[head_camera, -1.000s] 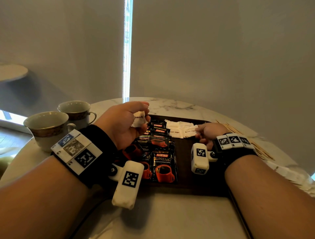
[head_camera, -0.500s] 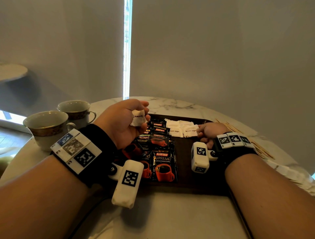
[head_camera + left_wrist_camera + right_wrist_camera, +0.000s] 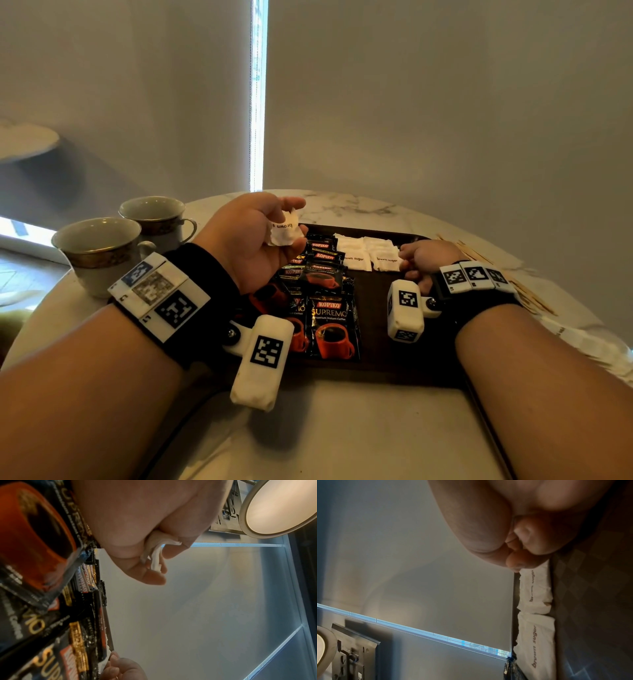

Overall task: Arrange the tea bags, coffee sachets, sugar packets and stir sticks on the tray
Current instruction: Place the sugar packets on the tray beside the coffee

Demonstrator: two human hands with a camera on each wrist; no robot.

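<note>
Risk: the left hand (image 3: 255,240) pinches a crumpled sugar packet (image 3: 286,230) above the coffee sachets (image 3: 330,320); a loose pinch would likely drop it onto them, and more squeezing may split the paper. The right hand (image 3: 426,260), fingers curled, rests on the tray (image 3: 376,366) against the laid sugar packets (image 3: 370,251); dragging it could skew that row. Whether it holds anything cannot be told.

Count: cups (image 3: 102,251) two; sachets at least six, overlapped; laid packets at least four; stir sticks (image 3: 479,255) lie off-tray, uncountable; tea bags not identified
</note>
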